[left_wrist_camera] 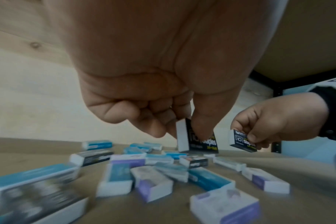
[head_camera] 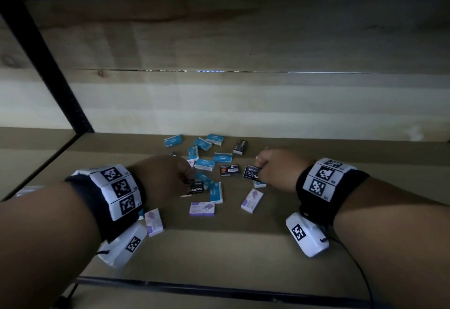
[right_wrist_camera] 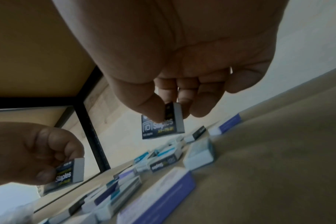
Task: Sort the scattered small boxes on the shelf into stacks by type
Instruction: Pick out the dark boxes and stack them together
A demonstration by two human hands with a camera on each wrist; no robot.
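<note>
Small staple boxes lie scattered on the brown shelf: several blue ones, purple ones and black ones. My left hand pinches a black staples box between thumb and fingers, lifted just above the pile; the same black box shows in the left wrist view. My right hand pinches another black staples box above the shelf, and this box hangs under the thumb in the right wrist view. The two hands are apart.
A pale wooden back wall closes the shelf. A black metal upright stands at the left, and a dark shelf edge runs along the front. Bare shelf surface lies to the right and front of the pile.
</note>
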